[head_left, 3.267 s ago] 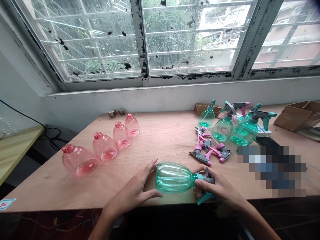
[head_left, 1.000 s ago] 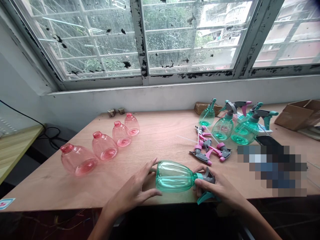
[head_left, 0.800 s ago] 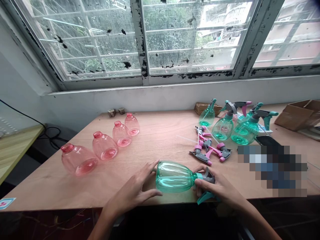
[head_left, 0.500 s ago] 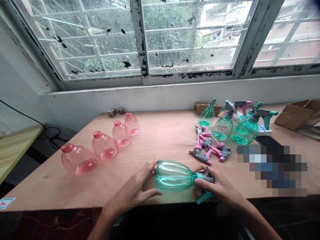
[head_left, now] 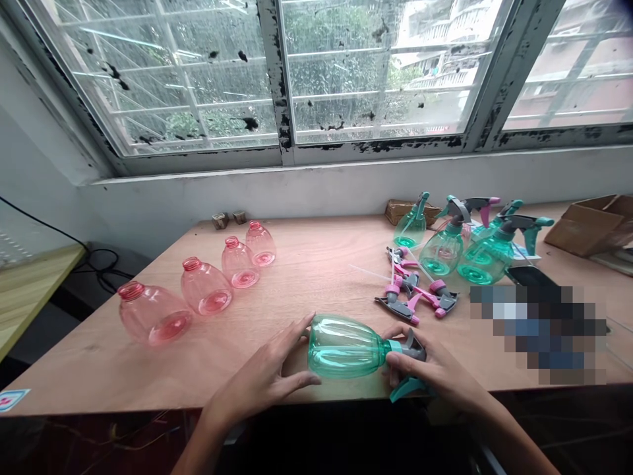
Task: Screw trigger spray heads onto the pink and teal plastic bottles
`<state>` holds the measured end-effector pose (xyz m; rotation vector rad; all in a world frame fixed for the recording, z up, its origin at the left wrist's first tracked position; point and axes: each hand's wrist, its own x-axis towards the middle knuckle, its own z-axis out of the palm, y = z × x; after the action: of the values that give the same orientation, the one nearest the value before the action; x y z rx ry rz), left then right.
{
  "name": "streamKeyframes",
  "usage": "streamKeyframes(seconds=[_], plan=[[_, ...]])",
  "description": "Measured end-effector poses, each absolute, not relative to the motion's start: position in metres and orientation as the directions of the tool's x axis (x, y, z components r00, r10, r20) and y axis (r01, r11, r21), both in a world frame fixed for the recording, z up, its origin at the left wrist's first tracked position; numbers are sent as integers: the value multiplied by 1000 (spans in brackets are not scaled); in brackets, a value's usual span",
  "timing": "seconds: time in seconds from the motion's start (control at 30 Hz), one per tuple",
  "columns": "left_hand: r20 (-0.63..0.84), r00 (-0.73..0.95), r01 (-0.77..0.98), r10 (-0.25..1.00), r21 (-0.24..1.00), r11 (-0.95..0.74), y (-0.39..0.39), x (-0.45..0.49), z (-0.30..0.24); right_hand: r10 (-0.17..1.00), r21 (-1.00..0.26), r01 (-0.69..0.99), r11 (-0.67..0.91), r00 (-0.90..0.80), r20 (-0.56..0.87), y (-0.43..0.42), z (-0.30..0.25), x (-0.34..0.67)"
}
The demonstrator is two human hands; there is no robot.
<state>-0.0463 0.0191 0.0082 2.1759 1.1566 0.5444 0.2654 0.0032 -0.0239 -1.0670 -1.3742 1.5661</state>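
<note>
A green transparent spray bottle [head_left: 346,346] lies on its side near the table's front edge, its head pointing right. My right hand [head_left: 420,359] is closed round its collar and grey spray head, with the teal trigger [head_left: 406,388] hanging below. At the bottle's base, my left hand [head_left: 277,366] spans the width with fingers at the upper edge and thumb at the lower. Beyond the right hand lie several loose pink-and-grey spray heads [head_left: 395,305] with thin tubes. To the left, several pink bottles without heads [head_left: 206,287] stand in a slanting row.
Several green spray bottles [head_left: 487,257] with heads fitted stand at the back right. Near them are a dark phone [head_left: 531,280], a cardboard box [head_left: 588,227] and a blurred-out patch. Two small blocks [head_left: 220,221] sit at the back left, below the window wall.
Both hands and the green bottle keep practically the same pose. The view has shifted very slightly.
</note>
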Motion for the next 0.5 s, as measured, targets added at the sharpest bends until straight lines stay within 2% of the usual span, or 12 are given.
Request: streamKeyframes(seconds=[0.5], plan=[[45, 540, 611, 841, 665, -428, 21, -46, 6, 932, -994, -9, -112, -349, -102, 3, -26, 268]])
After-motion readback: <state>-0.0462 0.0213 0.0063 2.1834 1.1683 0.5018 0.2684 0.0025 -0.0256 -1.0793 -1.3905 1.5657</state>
